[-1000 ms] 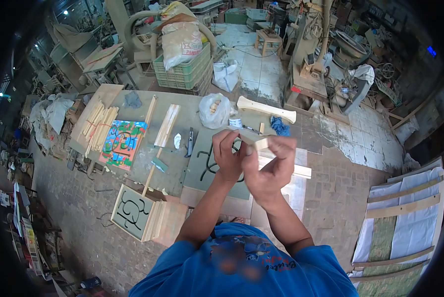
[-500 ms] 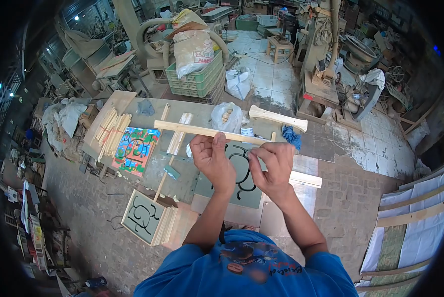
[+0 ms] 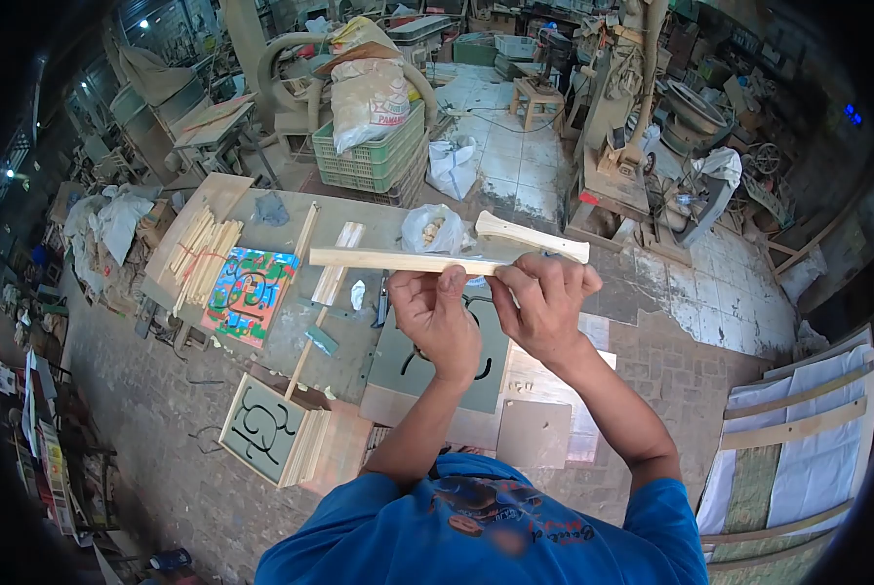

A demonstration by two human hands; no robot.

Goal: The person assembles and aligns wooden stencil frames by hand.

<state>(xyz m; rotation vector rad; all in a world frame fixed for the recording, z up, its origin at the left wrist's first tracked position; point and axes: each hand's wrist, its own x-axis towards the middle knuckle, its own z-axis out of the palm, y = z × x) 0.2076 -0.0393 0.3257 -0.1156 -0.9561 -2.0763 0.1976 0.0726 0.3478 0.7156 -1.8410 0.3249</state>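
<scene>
The person's left hand (image 3: 442,327) has its fingers clamped on a wood strip (image 3: 374,259), thumb against the near side. The right hand (image 3: 549,304) has its fingers closed on the strip near its right end. The strip is held up lengthwise above the tabletop (image 3: 332,213), over a grooved board (image 3: 481,390), with a plastic bag (image 3: 433,230) beyond it.

The grey table (image 3: 285,335) bears a painted board (image 3: 248,295) and plastic bag (image 3: 431,230).
</scene>
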